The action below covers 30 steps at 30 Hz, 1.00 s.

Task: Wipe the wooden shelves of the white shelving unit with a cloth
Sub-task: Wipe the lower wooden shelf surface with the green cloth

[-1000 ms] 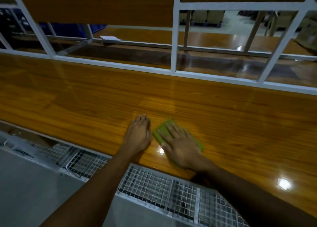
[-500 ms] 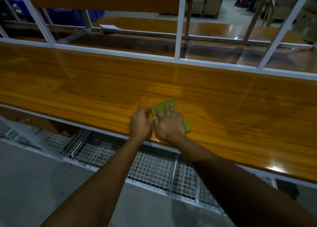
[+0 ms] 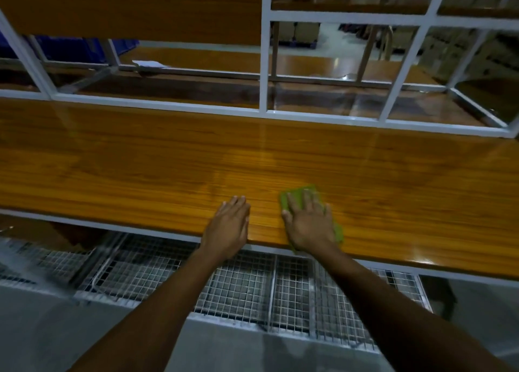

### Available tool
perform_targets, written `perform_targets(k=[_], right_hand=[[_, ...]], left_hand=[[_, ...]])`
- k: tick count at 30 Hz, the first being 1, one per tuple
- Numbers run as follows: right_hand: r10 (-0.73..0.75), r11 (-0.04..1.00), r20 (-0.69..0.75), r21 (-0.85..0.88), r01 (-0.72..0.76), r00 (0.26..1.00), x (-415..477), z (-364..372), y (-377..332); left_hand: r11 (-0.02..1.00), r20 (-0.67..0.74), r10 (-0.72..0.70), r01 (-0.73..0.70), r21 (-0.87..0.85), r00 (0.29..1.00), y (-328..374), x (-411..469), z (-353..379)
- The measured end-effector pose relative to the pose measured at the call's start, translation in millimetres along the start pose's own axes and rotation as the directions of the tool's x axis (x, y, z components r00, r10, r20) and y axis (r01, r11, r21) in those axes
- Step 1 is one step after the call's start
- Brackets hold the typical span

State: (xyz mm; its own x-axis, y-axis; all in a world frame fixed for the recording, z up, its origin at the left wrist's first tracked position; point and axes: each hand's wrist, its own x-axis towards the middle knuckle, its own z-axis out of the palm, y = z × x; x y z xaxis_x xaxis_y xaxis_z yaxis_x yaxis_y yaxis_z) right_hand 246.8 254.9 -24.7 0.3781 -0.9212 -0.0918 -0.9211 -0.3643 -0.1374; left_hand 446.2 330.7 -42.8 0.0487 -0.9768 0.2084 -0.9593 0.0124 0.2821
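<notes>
near the shelf's (image 3: 168,169) front edge the right hand (image 3: 309,225) pressed flat, fingers spread, on the green cloth (image 3: 302,193) — left hand (image 3: 229,225) flat beside it; firm, overlapping strokes would serve best.

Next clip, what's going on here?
A person is wiping a wooden shelf in a white-framed shelving unit. The right hand presses a green cloth flat on the shelf near its front edge. The left hand rests flat on the wood beside it, clear of the cloth.
</notes>
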Motion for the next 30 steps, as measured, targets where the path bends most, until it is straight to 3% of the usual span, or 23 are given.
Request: perform_targets(k=[5,9,15,20,23,30], right_hand=[[-0.185,0.982,0.022,-0.024,0.185,0.983,-8,11,-80],[-0.229,0.973,-0.021,-0.007,0.229,0.973,-33,15,-45],[0.029,0.998,-0.055,0.058,-0.025,0.998,-57,-4,80],[0.313,0.95,-0.058,0.024,-0.312,0.948,-64,-15,189],[0.389,0.921,-0.082,0.04,-0.387,0.918,-53,-16,173],[0.069,0.998,-0.027,0.002,-0.069,0.997,-24,-4,52]], left_hand=[[0.967,-0.104,-0.246,0.237,-0.095,0.964,9,9,2],[0.98,-0.014,-0.194,0.193,-0.058,0.981,29,14,5],[0.999,0.136,0.042,-0.043,0.0,0.99,96,35,27],[1.0,0.134,0.021,-0.022,0.011,0.991,94,36,28],[1.0,0.12,0.008,-0.008,-0.002,0.993,94,36,28],[1.0,0.121,0.012,-0.014,0.014,0.993,99,49,31]])
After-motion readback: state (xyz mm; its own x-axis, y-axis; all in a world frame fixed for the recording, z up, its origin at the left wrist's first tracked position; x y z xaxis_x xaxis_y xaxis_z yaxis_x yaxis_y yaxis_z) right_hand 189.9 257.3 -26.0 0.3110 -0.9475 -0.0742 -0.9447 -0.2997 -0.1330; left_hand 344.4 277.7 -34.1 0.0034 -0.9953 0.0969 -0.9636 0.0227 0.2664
